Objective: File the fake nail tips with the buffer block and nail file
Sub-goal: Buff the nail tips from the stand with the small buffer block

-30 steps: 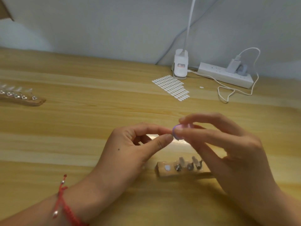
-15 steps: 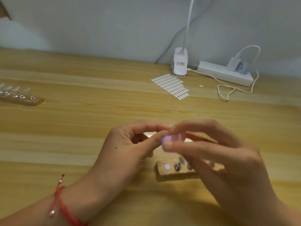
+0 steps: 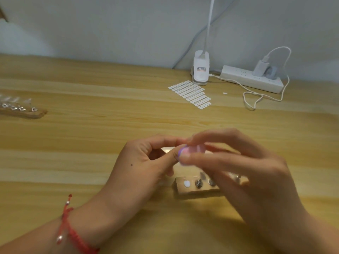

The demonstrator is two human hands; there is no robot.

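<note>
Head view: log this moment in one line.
right grip holds purple-pink buffer, blurred | left grip pinches at buffer edge, contents hidden | wooden holder beneath both grips

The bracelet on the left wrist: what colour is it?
The bracelet is red, clearest in the head view.

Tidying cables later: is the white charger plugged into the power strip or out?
Plugged in: the white charger sits seated in a socket of the power strip, with no prongs showing.

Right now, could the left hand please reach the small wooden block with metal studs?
Probably yes: the left end of the wooden block lies bare beside the left hand, though it and the right hand pinch a small purple-pink piece.
</note>
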